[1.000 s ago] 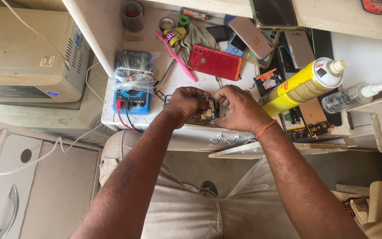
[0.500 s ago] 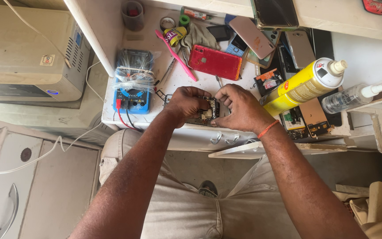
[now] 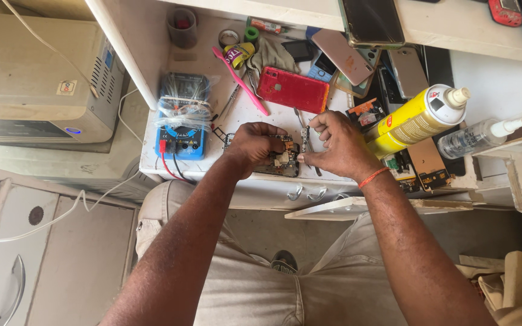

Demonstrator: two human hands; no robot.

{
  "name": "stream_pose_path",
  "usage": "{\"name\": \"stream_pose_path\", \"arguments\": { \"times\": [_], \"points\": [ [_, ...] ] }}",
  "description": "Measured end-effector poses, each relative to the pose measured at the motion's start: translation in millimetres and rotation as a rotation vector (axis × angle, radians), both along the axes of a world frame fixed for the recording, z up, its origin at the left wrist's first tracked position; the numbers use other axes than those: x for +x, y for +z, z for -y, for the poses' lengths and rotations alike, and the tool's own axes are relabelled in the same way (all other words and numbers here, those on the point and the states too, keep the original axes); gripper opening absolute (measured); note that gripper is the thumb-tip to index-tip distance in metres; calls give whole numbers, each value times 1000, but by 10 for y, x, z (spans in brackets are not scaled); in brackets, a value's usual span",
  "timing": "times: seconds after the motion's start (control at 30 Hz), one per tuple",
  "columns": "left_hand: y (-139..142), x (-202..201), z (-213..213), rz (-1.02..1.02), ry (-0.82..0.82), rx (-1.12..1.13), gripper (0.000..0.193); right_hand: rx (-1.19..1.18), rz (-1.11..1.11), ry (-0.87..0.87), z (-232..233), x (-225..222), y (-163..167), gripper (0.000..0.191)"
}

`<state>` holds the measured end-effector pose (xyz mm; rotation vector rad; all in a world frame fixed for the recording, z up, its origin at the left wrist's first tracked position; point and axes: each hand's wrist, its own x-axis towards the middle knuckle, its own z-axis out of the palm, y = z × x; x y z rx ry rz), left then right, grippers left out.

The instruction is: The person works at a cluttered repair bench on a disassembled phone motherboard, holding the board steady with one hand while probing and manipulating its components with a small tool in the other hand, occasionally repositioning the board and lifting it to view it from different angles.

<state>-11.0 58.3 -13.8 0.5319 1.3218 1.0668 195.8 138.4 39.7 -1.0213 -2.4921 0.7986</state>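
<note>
A small dark phone circuit board point(image 3: 280, 162) lies at the front edge of the white workbench point(image 3: 255, 187). My left hand point(image 3: 255, 145) is closed over its left side and pins it down. My right hand point(image 3: 333, 145) sits just right of the board and pinches a thin pair of metal tweezers point(image 3: 305, 140), whose tip is beside the board's right edge. An orange band circles my right wrist.
A blue multimeter point(image 3: 182, 121) with red and black leads sits to the left. A red phone point(image 3: 293, 89), a pink tool point(image 3: 240, 79), several other phones and parts lie behind. A yellow spray can point(image 3: 418, 118) and clear spray bottle point(image 3: 478, 136) lie right. A beige unit point(image 3: 37, 78) stands far left.
My right hand has drawn slightly right and up, off the board, with the tweezers now showing between its fingers. My left hand stays on the board.
</note>
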Motion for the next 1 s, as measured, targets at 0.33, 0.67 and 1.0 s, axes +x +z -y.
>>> {"name": "stream_pose_path", "arguments": {
  "times": [0.33, 0.67, 1.0],
  "points": [
    [-8, 9, 5, 4, 33, -7, 33, -4, 83, -55, -38, -54, -2, 65],
    [-18, 12, 33, 59, 80, 34, 26, 55, 103, -25, -161, -516, 157, 60],
    [17, 7, 45, 94, 74, 24, 33, -178, 370, -12, -264, -727, 310, 65]
  ]
}}
